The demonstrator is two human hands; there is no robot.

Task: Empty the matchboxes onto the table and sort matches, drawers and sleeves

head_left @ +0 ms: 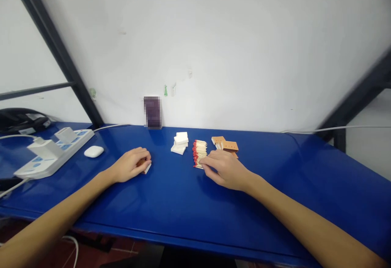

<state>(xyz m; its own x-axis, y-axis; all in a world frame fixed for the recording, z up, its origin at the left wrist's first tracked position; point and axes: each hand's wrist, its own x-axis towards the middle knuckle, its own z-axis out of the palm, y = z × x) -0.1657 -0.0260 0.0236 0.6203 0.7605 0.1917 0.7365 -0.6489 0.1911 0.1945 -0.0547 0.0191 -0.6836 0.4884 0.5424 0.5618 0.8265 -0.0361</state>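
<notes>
My left hand (131, 165) is closed around a small matchbox (147, 168), whose brown face and white edge show past the fingers. The matchbox is at the table surface, mostly covered by the hand. My right hand (224, 168) has thumb and fingertips pinched together at the near end of a row of matches (200, 150). The matches lie side by side, red heads to the left; how many the pinch holds is hidden. Left of them is a small stack of white matchbox trays (181, 141). Brown matchbox sleeves (229, 146) lie just beyond the right hand.
A white power strip (55, 156) with plugged-in chargers and a white earbud case (93, 151) are on the left of the blue table (171, 207). A blurred dark upright object (152, 112) leans against the wall. Black headphones (23, 121) lie far left.
</notes>
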